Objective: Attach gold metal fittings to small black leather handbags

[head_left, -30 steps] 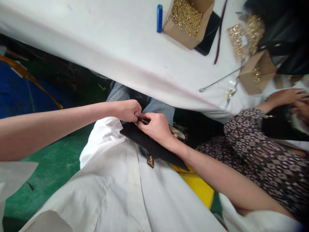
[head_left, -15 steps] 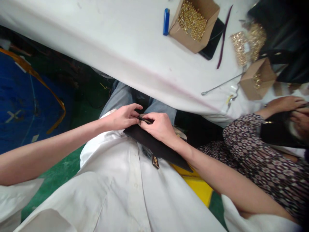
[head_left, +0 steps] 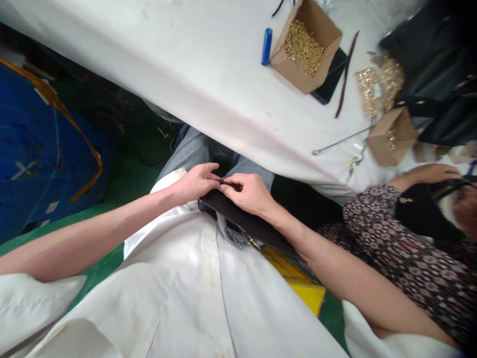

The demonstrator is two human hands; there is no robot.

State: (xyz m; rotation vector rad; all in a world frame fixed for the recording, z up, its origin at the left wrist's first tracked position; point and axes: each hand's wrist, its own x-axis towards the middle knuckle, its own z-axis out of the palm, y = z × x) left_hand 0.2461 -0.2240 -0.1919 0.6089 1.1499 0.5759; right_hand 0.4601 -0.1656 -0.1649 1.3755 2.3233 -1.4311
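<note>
With twelve o'clock straight ahead, the black bag (head_left: 261,223) lies across the person's lap, slanting from ten o'clock to four, just short of the white-covered counter (head_left: 179,64). The right hand (head_left: 249,191) pinches a thin black strip (head_left: 231,185) between thumb and fingers near the bag's ten o'clock end. The left hand (head_left: 203,180) meets it there, thumb and fingertips close together; whether they grip cannot be told.

The bag looks light and fairly stiff along its flat panel, the strip narrower and more pliable, so a fingertip hold close to the joint should suit it. The smooth surface may slide on the lap and could mark easily. The metal clasp (head_left: 253,242) at its six o'clock edge, beside clear plastic (head_left: 231,236), seems a poor place to pull.
</note>
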